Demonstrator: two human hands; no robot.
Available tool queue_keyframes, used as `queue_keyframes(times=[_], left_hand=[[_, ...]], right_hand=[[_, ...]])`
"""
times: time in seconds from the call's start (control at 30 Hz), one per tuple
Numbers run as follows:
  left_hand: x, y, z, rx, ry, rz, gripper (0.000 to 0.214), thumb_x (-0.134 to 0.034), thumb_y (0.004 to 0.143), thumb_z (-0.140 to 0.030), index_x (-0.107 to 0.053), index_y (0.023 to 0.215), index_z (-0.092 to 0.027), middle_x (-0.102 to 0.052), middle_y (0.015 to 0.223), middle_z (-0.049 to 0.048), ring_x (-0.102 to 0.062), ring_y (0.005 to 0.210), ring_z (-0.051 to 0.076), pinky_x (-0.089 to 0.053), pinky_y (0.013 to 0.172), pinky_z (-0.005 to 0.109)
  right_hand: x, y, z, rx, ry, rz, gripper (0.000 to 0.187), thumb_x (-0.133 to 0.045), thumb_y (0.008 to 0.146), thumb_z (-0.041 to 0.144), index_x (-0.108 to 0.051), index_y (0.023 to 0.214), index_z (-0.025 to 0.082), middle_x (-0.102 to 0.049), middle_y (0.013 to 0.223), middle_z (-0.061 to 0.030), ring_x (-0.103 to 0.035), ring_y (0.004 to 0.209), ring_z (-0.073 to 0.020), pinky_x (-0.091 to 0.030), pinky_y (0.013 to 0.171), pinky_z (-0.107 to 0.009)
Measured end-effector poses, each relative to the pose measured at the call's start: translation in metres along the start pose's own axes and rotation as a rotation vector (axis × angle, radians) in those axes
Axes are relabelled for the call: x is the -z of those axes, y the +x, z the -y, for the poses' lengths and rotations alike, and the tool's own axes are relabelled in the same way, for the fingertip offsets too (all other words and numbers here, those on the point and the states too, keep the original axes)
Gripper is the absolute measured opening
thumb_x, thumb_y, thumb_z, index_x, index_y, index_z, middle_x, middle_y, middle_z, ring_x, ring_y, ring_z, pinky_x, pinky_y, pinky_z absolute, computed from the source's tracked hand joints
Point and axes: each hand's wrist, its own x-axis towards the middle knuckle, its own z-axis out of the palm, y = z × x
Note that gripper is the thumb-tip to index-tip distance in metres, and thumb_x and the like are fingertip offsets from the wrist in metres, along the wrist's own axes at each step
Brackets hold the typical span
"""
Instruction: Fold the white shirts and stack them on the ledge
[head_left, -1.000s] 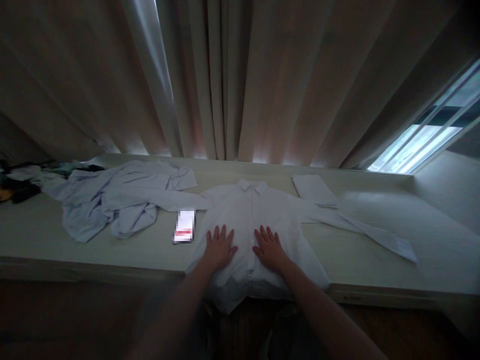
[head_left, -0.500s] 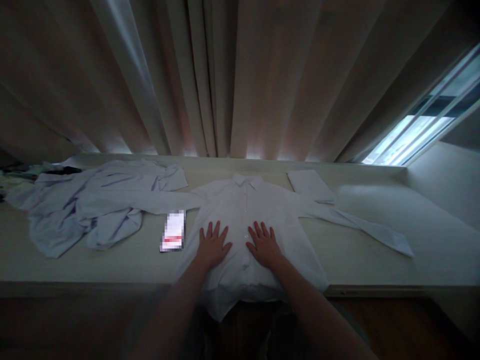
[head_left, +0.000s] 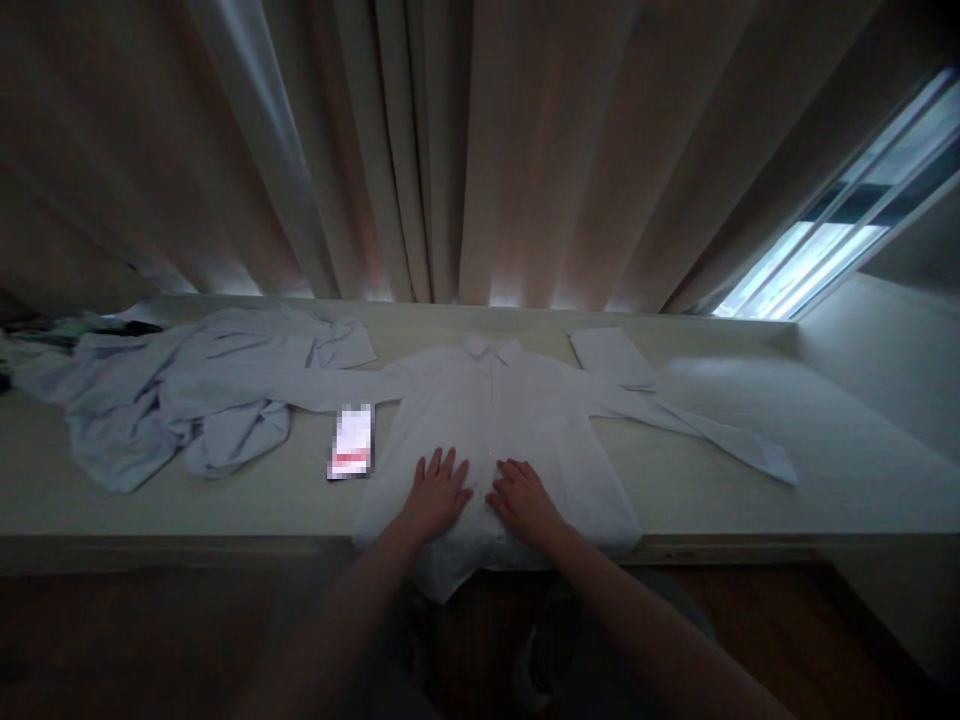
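A white long-sleeved shirt [head_left: 517,420] lies front up, its collar away from me and both sleeves stretched out sideways. Its hem hangs over the table's near edge. My left hand [head_left: 439,495] rests on the lower front of the shirt, left of the button line, with fingers stretched and a little apart. On the other side of the buttons, my right hand [head_left: 523,500] lies on the cloth with its fingers extended and nearer together. Neither hand grips anything.
A heap of crumpled pale shirts [head_left: 180,390] lies at the left, touching the left sleeve. A phone [head_left: 351,442] with a lit, blurred screen is beside the shirt. A folded white cloth [head_left: 613,358] sits behind the right sleeve. Curtains [head_left: 525,150] hang at the back of the table [head_left: 712,490].
Both hands have slid down the shirt front towards me, and the right fingers have drawn closer together. The view has tilted slightly, so the table sits higher in the picture.
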Motion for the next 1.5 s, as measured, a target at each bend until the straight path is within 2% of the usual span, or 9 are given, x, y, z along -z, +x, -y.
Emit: queue_keyframes(times=[0.13, 0.23, 0.53, 0.7, 0.8, 0.97, 1.1, 1.23, 1.5], left_hand=[[0.001, -0.001, 0.002, -0.016, 0.004, -0.030, 0.050, -0.028, 0.087, -0.044, -0.033, 0.133, -0.023, -0.026, 0.143, 0.0115, -0.015, 0.132, 0.030, -0.013, 0.103, 0.050], [0.005, -0.005, 0.003, -0.016, 0.010, -0.039, 0.051, -0.028, 0.087, -0.045, -0.033, 0.133, -0.023, -0.026, 0.142, 0.0119, -0.016, 0.132, 0.031, -0.013, 0.103, 0.049], [0.013, -0.017, 0.008, 0.054, 0.004, -0.024, 0.053, -0.029, 0.087, -0.046, -0.031, 0.134, -0.023, -0.024, 0.143, 0.0124, -0.015, 0.132, 0.031, -0.011, 0.104, 0.049], [0.010, -0.022, 0.009, 0.067, 0.017, -0.030, 0.053, -0.028, 0.086, -0.047, -0.031, 0.134, -0.024, -0.024, 0.143, 0.0122, -0.015, 0.132, 0.032, -0.012, 0.103, 0.050], [0.009, -0.023, 0.010, 0.079, 0.022, -0.023, 0.054, -0.029, 0.086, -0.048, -0.031, 0.134, -0.024, -0.023, 0.144, 0.0122, -0.014, 0.132, 0.032, -0.012, 0.103, 0.051], [0.011, -0.020, 0.005, 0.107, 0.022, -0.017, 0.055, -0.030, 0.085, -0.048, -0.030, 0.134, -0.023, -0.023, 0.144, 0.0124, -0.015, 0.132, 0.032, -0.011, 0.103, 0.052], [0.012, -0.015, 0.003, 0.110, 0.029, -0.030, 0.055, -0.030, 0.085, -0.048, -0.029, 0.135, -0.024, -0.022, 0.144, 0.0119, -0.014, 0.132, 0.032, -0.010, 0.103, 0.052], [0.010, -0.012, 0.009, 0.144, 0.044, -0.036, 0.057, -0.030, 0.085, -0.049, -0.027, 0.136, -0.024, -0.022, 0.144, 0.0126, -0.014, 0.132, 0.033, -0.010, 0.103, 0.053], [-0.006, -0.019, 0.018, 0.180, 0.068, -0.079, 0.058, -0.025, 0.085, -0.053, -0.025, 0.137, -0.027, -0.017, 0.146, 0.0086, -0.006, 0.134, 0.030, -0.003, 0.103, 0.053]], right_hand=[[-0.003, 0.001, 0.020, -0.106, 0.084, -0.022, 0.025, -0.051, 0.081, 0.041, -0.063, 0.087, 0.020, -0.058, 0.106, -0.0076, -0.046, 0.105, -0.0210, -0.027, 0.094, -0.037], [-0.003, 0.002, 0.026, -0.205, 0.196, 0.051, 0.019, -0.050, 0.082, 0.034, -0.060, 0.086, 0.018, -0.062, 0.088, -0.0058, -0.054, 0.087, -0.0174, -0.037, 0.077, -0.028], [0.006, -0.013, 0.034, -0.378, 0.502, 0.266, 0.027, -0.037, 0.089, 0.034, -0.050, 0.103, 0.015, -0.062, 0.060, -0.0001, -0.054, 0.046, -0.0100, -0.037, 0.053, -0.021], [0.008, -0.020, 0.029, -0.317, 0.221, 0.265, 0.033, -0.045, 0.083, 0.040, -0.056, 0.099, 0.014, -0.066, 0.075, -0.0091, -0.062, 0.065, -0.0169, -0.040, 0.061, -0.025], [0.013, -0.017, 0.020, -0.322, 0.026, 0.224, 0.035, -0.038, 0.085, 0.042, -0.060, 0.090, 0.014, -0.066, 0.086, -0.0136, -0.061, 0.081, -0.0211, -0.041, 0.068, -0.029], [0.024, -0.003, 0.000, -0.272, -0.053, 0.140, 0.036, -0.032, 0.088, 0.036, -0.058, 0.101, 0.016, -0.064, 0.097, -0.0114, -0.057, 0.092, -0.0203, -0.039, 0.079, -0.030], [0.018, 0.006, -0.018, -0.167, -0.099, 0.075, 0.047, -0.037, 0.086, 0.039, -0.044, 0.125, 0.014, -0.043, 0.131, -0.0135, -0.037, 0.120, -0.0232, -0.027, 0.097, -0.035], [0.007, 0.010, -0.038, -0.212, -0.171, 0.086, 0.061, -0.034, 0.085, 0.049, -0.029, 0.136, 0.016, -0.019, 0.144, -0.0126, -0.009, 0.132, -0.0298, -0.011, 0.103, -0.047], [-0.016, -0.001, -0.061, -0.258, -0.213, 0.073, 0.062, -0.022, 0.087, 0.054, -0.020, 0.140, 0.021, -0.008, 0.147, -0.0086, 0.002, 0.133, -0.0278, -0.001, 0.103, -0.051]])
